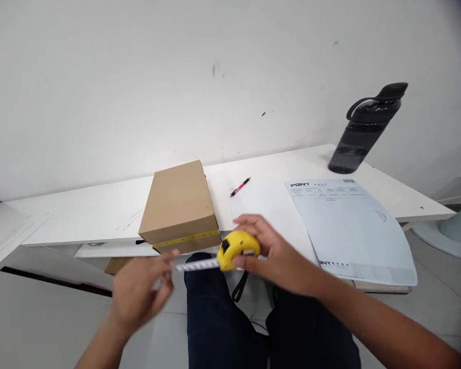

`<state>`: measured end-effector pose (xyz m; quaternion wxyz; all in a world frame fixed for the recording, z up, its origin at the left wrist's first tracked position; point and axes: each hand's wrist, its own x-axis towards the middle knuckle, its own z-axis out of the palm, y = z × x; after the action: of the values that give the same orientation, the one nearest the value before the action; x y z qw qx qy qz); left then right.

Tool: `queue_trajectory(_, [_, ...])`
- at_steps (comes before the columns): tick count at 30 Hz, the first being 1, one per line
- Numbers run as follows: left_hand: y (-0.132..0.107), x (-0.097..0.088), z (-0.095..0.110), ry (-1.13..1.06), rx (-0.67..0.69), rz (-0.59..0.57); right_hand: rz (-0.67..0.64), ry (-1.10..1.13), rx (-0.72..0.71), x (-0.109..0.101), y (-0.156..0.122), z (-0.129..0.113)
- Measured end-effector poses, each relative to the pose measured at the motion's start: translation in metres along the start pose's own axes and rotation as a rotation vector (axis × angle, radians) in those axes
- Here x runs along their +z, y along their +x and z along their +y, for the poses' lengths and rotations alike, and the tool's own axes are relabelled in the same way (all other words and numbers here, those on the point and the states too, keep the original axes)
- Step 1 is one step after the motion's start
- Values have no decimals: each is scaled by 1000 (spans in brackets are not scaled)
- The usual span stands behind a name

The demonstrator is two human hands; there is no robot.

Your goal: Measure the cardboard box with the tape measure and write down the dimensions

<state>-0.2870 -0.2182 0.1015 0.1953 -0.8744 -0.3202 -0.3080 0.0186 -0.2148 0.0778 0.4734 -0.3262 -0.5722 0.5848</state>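
My right hand (267,251) is closed around a yellow tape measure (240,246) with a black button, held just off the front edge of the desk. A short length of its blade (197,264) runs left, showing its pale side and slightly blurred. My left hand (142,289) pinches the free end of that blade; the fingertips partly hide it. Right behind the blade, a brown cardboard box (180,197) sits at the desk's front edge, with a yellow marked strip (188,238) across its near side.
On the white desk (80,205), a red and black pen (240,187) lies right of the box. Printed papers (338,220) overhang the front edge at right. A dark bottle (363,130) stands at the back right, against a white wall (138,77). My legs (215,318) are below.
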Motion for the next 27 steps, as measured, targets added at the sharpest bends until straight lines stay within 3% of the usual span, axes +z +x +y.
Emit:
queue_trajectory(4, [-9,-14,-73,36,-349,175,292,-162,-256,-55,31,-8])
queue_trajectory(7, [-25,-16,-120,56,-548,246,348,-227,-361,-82,50,-12])
queue_trajectory(9, [-37,-12,-136,82,-563,240,362,-289,-356,-85,59,-13])
queue_trajectory(12, [-48,-2,-138,79,-496,172,359,-369,-324,-70,67,-11])
queue_trajectory(19, [-30,14,-96,59,-231,31,226,-492,-369,-22,81,-10])
queue_trajectory(23, [-20,20,-89,119,-199,56,242,-481,-352,-17,85,-11])
queue_trajectory(27, [-20,25,-98,196,-198,134,246,-437,-318,-20,93,-9])
